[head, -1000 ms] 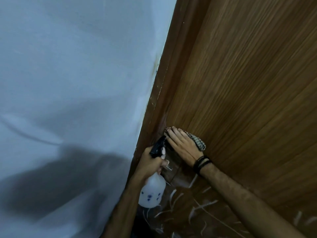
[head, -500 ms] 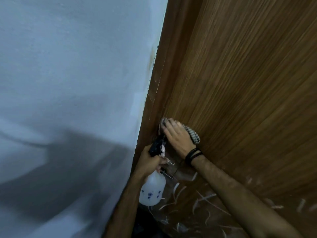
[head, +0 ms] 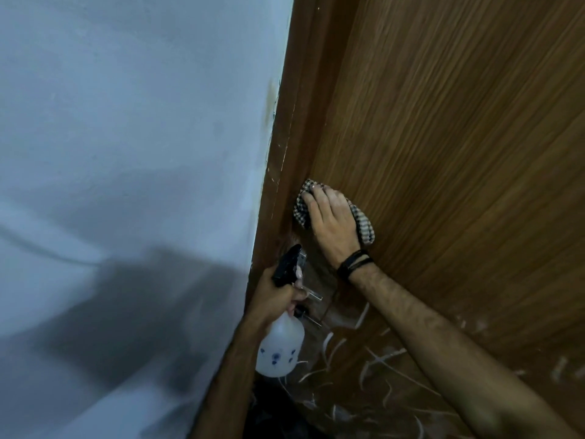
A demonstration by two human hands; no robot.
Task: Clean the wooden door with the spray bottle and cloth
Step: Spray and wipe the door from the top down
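Right hand (head: 329,220) presses the cloth (head: 364,224) flat on the door (head: 443,153), unwiped wood at twelve o'clock; left hand (head: 275,296) grips the spray bottle (head: 280,346).

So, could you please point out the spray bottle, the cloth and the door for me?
spray bottle (head: 280,350): head view, on its white body.
cloth (head: 365,226): head view, on the checked fold right of the wiping hand.
door (head: 459,137): head view, on the bare wood panel.
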